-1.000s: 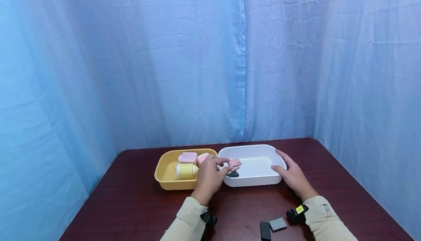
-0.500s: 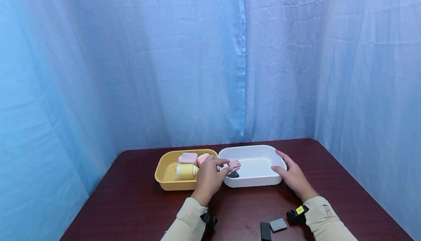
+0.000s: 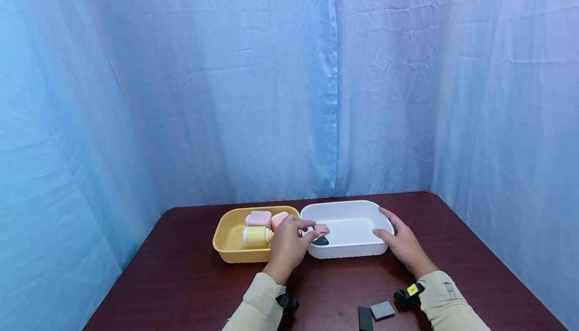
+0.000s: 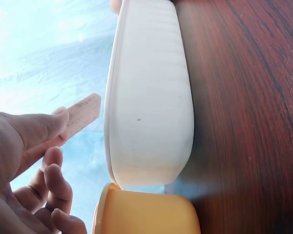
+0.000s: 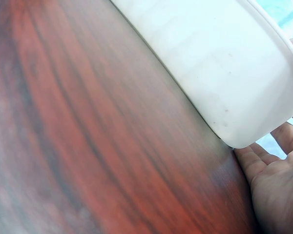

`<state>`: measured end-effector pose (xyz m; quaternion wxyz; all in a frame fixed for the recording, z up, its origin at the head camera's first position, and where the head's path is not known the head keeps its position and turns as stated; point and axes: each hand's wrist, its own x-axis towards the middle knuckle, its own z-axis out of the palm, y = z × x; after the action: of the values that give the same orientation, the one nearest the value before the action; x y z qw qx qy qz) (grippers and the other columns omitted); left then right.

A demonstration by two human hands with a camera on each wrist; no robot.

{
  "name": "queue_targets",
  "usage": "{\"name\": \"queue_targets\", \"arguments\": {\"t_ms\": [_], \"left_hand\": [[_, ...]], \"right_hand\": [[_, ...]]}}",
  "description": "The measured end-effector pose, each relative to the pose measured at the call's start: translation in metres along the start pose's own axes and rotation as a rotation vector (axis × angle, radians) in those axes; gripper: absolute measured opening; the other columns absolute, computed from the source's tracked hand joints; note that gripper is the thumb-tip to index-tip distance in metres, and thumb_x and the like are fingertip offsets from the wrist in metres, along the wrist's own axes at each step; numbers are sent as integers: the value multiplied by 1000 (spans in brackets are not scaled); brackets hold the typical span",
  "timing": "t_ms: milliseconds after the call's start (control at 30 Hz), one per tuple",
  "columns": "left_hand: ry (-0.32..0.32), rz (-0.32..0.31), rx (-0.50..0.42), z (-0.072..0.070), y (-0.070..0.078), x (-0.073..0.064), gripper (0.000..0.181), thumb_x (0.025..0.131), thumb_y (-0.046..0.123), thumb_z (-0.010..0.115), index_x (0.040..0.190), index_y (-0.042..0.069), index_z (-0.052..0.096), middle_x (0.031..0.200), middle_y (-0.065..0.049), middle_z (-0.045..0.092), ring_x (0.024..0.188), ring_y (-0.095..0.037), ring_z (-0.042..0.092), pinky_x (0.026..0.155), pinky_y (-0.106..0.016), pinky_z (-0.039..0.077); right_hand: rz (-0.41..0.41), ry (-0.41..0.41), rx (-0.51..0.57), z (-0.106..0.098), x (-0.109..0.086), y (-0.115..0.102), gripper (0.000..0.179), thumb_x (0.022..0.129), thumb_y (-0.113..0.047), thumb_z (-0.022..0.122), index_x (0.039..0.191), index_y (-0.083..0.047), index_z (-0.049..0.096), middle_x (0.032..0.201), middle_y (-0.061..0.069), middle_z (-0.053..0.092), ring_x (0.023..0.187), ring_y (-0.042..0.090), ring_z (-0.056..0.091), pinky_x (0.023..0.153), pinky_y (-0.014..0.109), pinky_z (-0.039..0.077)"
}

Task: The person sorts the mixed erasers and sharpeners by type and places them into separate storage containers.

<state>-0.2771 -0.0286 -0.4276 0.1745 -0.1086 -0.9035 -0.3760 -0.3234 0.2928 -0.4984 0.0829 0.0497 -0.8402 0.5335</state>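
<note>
Between thumb and forefinger, my left hand point(image 3: 289, 245) pinches a small pink speckled block point(image 4: 83, 116) above the left end of the white tray point(image 3: 350, 249). Its other fingers curl loosely in the left wrist view. Below the block, a dark grey rounded piece point(image 3: 320, 241) lies in that tray. My right hand point(image 3: 404, 243) holds the tray's right end, thumb over the rim and fingers along the outside. In the right wrist view part of this hand is hidden behind the tray wall point(image 5: 215, 73).
A yellow tray point(image 3: 228, 255) stands against the white tray's left side. It holds a yellow bottle point(image 3: 256, 235), a pink bottle point(image 3: 259, 218) and another pink piece point(image 3: 279, 219). Near the front of the table lie a black block point(image 3: 365, 318) and a grey block point(image 3: 382, 310).
The left hand's pink block has tilted and come down slightly toward the white tray. My right hand stays on the tray's end.
</note>
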Motion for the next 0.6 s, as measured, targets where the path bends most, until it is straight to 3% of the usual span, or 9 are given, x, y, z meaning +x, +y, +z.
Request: {"name": "queue_targets", "arguments": {"t_ms": [600], "left_hand": [[-13,-10,-20,2,0,-1,28,88,37,83,113,23,83,97,5,67,76,-8,51,65,-23,44]], "right_hand": [[7,4,-18,0,0,-1,75,101,-30,67,165,-19,29,170,17,25,151,39,30,119,64,30]]}}
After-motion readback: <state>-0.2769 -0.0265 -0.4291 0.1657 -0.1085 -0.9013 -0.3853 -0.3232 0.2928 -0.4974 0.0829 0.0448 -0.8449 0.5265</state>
